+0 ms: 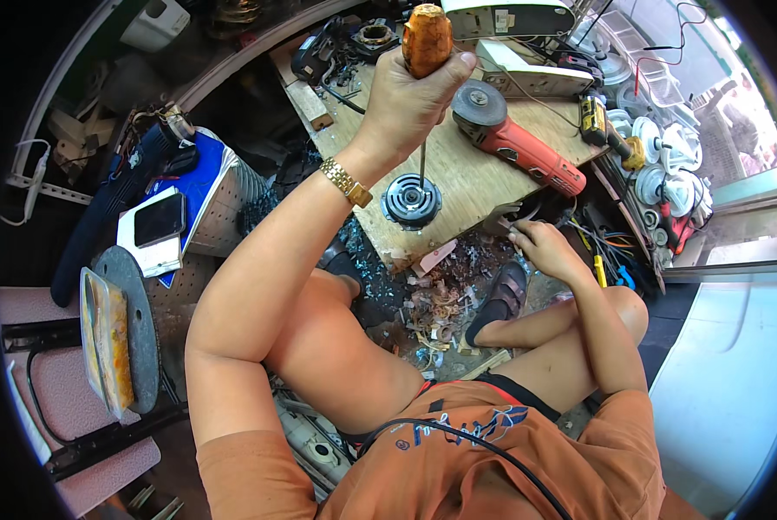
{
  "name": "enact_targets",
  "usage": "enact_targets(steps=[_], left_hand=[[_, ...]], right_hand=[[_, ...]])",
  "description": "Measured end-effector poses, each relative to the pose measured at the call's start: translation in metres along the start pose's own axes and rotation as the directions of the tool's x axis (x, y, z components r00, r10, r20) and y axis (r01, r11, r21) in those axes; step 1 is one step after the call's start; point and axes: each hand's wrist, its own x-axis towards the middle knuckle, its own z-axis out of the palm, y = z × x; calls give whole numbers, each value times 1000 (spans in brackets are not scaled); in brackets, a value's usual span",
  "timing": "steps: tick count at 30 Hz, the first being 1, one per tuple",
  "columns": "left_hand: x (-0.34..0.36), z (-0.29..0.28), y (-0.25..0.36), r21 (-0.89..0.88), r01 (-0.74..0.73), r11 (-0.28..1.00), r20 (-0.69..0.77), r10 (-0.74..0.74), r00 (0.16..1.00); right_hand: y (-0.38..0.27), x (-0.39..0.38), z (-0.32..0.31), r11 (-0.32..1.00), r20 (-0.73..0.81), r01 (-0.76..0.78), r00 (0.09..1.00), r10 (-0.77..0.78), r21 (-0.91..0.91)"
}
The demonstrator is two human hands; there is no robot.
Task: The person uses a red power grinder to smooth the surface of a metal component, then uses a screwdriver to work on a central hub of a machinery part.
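My left hand (401,108) is wrapped around the amber handle of a screwdriver (427,42), held upright. Its thin shaft runs down to the middle of a round, slotted metal motor part (412,201), which lies at the near corner of the wooden bench (484,191). Whether the tip touches the part, I cannot tell. Lower and to the right, my right hand (545,247) is closed on what looks like a hammer (499,220); its grey metal head shows just off the bench edge, and the handle is mostly hidden by my fingers.
A red angle grinder (527,156) lies across the bench, right of the motor part. Beyond it is a yellow-black cordless tool (595,121). Scraps (440,303) litter the floor between my feet. At left, a phone (159,221) rests on papers; a food container (107,342) stands nearby.
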Motion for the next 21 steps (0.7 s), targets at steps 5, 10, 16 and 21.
enact_targets(steps=[5, 10, 16, 21], left_hand=[[-1, 3, -2, 21, 22, 1000, -5, -22, 1000], [-1, 5, 0, -5, 38, 999, 8, -38, 999], [3, 19, -5, -6, 6, 1000, 57, -6, 998], [-1, 23, -5, 115, 53, 992, 56, -60, 997]], right_hand=[[5, 0, 3, 1000, -23, 14, 1000, -15, -4], [7, -1, 4, 1000, -23, 22, 999, -22, -15], [-4, -12, -68, 991, -82, 129, 988, -128, 13], [-133, -34, -192, 957, -599, 206, 800, -44, 204]])
